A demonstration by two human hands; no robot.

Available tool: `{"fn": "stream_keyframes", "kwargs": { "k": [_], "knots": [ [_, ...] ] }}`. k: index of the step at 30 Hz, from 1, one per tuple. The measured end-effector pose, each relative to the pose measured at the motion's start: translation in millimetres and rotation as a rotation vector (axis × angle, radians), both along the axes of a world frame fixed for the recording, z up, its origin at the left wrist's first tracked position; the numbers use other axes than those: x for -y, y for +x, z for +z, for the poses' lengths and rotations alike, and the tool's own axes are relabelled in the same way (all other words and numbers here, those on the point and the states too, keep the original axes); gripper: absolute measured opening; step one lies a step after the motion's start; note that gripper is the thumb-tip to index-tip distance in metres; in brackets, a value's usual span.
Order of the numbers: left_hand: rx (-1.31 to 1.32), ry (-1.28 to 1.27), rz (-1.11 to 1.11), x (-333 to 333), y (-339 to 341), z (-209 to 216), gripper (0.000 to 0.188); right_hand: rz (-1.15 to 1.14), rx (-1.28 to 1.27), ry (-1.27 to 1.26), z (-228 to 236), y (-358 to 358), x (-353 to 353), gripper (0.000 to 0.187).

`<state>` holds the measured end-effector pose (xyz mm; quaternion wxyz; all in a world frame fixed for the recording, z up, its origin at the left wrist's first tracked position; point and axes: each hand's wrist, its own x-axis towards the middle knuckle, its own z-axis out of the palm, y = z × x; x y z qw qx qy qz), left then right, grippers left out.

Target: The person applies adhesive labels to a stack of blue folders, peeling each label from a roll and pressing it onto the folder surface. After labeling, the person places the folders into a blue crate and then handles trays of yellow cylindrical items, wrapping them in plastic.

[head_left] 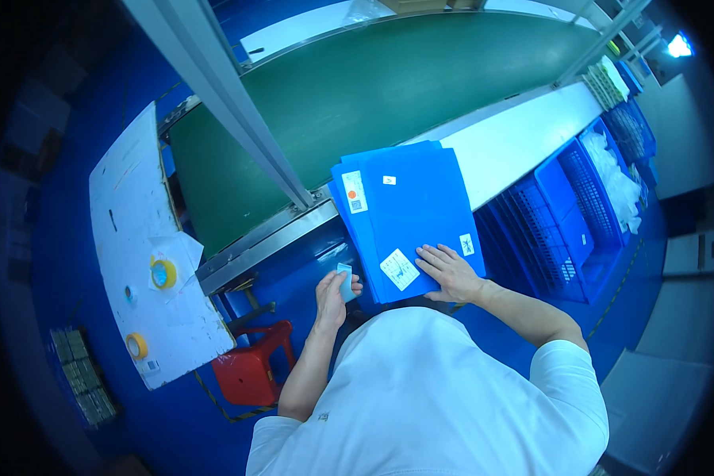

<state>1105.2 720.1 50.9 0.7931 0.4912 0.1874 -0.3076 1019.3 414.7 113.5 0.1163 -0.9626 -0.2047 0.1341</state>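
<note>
In front of me, a stack of blue sheets [416, 202] lies over the near edge of the work surface, its layers slightly out of line. Labels are on the top sheet: a larger white label [399, 270] near the front, a small one [466, 244] by the right edge, and another [389, 181] higher up. A tall label with an orange dot [355, 193] is at the upper left. My right hand [451, 272] rests flat on the front right part, fingers spread. Left of the stack, my left hand [338, 295] is closed around a small light-blue card [346, 282].
A green conveyor belt [357, 87] runs behind the stack. At left, a white table [139, 238] holds tape rolls [163, 274]. Below it is a red stool [250, 373]. Blue plastic crates [587, 206] stand at right. A metal post [230, 103] rises beside the belt.
</note>
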Motion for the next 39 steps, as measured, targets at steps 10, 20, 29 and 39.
{"fn": "stream_keyframes", "kwargs": {
  "k": [10, 20, 29, 39],
  "knots": [
    [0.142, 0.117, 0.081, 19, 20, 23, 0.015, -1.149, 0.213, 0.367, -16, -4, 121, 0.062],
    [0.19, 0.295, 0.356, 30, -16, 63, 0.037, -1.413, 0.23, 1.329, -106, 47, 361, 0.017],
    [0.198, 0.34, 0.468, 64, -56, 91, 0.034, -1.66, 0.207, 0.094, -151, 100, 372, 0.06],
    [0.315, 0.313, 0.243, 87, -51, 93, 0.032, -0.095, 0.195, 0.954, 33, 92, -17, 0.04]
  ]
}}
